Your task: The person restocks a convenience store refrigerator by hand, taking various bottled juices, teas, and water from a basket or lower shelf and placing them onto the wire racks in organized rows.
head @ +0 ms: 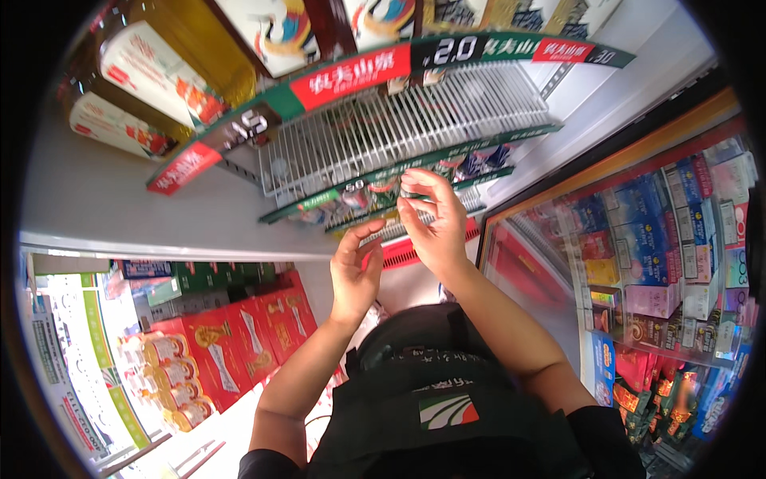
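In front of an upright drinks cooler, my left hand is raised with bent fingers and thumb apart, and no object shows in it. To its right and a little higher is my right hand. Its fingers curve with a gap to the thumb, and I see nothing held there. Both hands are nearest the front of a white wire shelf and its green price rail. Below that shelf, partly hidden behind my fingers, stand several colourful packaged drinks.
Large bottles of amber drink fill the upper shelf, behind a curved price strip. At right, the cooler's framed glass door stands open before shelves of small boxes. Red cartons and shrink-wrapped bottles are stacked at left.
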### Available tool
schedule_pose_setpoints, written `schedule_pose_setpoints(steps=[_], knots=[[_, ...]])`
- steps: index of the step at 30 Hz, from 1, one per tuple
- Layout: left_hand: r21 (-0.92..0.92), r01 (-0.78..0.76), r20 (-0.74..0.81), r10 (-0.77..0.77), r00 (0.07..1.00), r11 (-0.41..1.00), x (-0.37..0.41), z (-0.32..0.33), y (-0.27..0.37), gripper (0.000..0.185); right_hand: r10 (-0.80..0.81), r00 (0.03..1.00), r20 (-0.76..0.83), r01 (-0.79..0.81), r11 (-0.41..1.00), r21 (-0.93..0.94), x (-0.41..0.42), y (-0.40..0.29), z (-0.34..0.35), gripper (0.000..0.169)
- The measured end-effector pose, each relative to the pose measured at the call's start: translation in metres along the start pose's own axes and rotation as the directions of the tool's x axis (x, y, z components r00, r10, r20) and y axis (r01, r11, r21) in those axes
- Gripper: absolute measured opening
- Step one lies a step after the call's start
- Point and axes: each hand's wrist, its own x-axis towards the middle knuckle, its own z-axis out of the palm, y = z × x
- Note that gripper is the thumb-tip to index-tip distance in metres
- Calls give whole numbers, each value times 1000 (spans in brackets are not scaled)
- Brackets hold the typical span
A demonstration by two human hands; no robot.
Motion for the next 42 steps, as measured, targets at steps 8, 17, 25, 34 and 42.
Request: schedule_pose_setpoints(steps=[8, 17, 25, 34, 42], knots=[[-6, 128, -255, -125, 959, 992, -6, -31, -73, 58, 162, 929, 334, -90, 971, -221, -56, 55, 43, 47], [109, 114, -218, -88, 972, 987, 31, -41, -85, 69, 142, 932, 332, 27, 890, -455, -20, 93, 74, 64], [170, 47, -159, -20, 987, 984, 42, -37, -121, 79, 168, 934, 316, 49, 815, -577, -5, 117, 81, 61], [125, -23, -263, 56, 963, 992, 7, -21, -118, 89, 42, 971, 235, 45, 934, -354, -39, 124, 71, 47], [486, -266, -191, 398, 897, 833, -27, -25, -69, 86, -84, 920, 382, 90, 996, 1, -57, 33, 43, 52]])
